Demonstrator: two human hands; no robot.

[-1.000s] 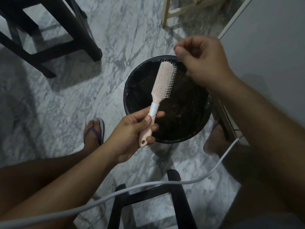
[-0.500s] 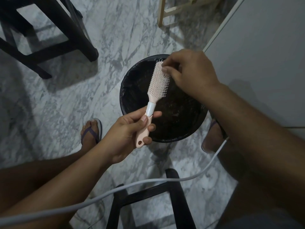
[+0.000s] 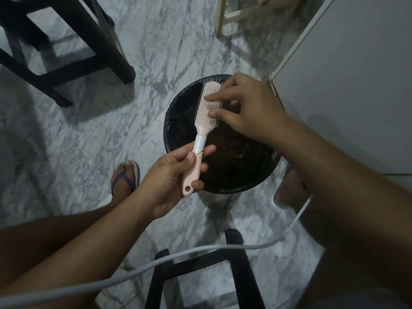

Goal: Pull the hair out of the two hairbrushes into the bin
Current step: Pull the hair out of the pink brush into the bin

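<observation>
Across the whole view, one grey-veined marble floor (image 3: 178, 52). From 1 to 3 o'clock, one white cabinet (image 3: 345, 85), its corner edge just beside the bin's rim. At 10 o'clock, one black stool (image 3: 66, 52), well apart from the bin, open floor between. At 6 o'clock, one black chair frame (image 3: 200, 262), near the bin. Just right of centre, one round black bin (image 3: 223, 189), dark inside, mouth open upward; free floor from 7 to 12 o'clock of it, hemmed in elsewhere. At 12 o'clock, one pale wooden frame (image 3: 245, 16), well apart. One white cable (image 3: 178, 255) slung from 8 to 4 o'clock in front of the chair frame. Two feet: left foot (image 3: 124, 175) in a flip-flop at 8 o'clock of the bin, right foot (image 3: 286, 190) half hidden at 4 o'clock.

Two hands over the bin. Left grip (image 3: 169, 175) wrapped round the handle, thumb pressed just below the white collar. Right grip (image 3: 249, 110) at the head, forefinger and thumb pinching into the bristles, other fingers curled. Hair between them: cannot tell.

Above the bin's mouth, one hairbrush (image 3: 204, 121): pale pink, narrow, white collar, hole at the handle's end, head toward 12 o'clock, bristles up.
</observation>
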